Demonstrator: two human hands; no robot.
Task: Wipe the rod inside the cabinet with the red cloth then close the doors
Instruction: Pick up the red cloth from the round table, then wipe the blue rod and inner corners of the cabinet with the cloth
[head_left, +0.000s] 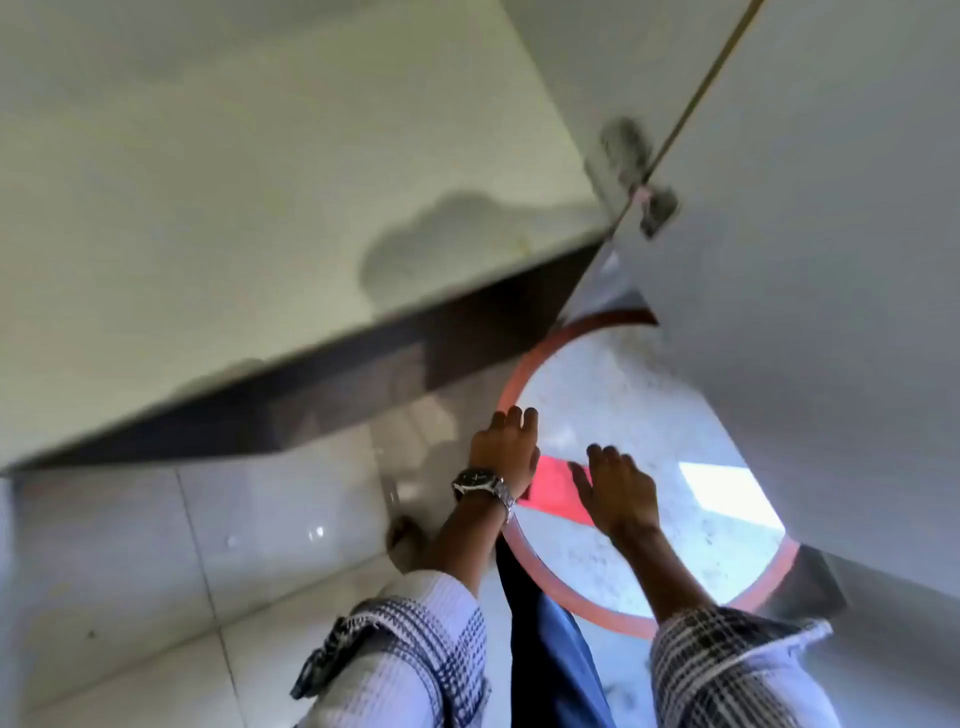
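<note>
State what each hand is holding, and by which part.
Neither hand clearly holds anything. The left hand and right hand hover open above the red cloth on the round table; contact cannot be told.

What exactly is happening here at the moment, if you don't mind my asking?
A person reaches both hands down over a round table with a red rim. The left hand, wearing a wristwatch, and the right hand hover by the red cloth lying on it. Neither grips it. A white cabinet door stands beside them.
</note>
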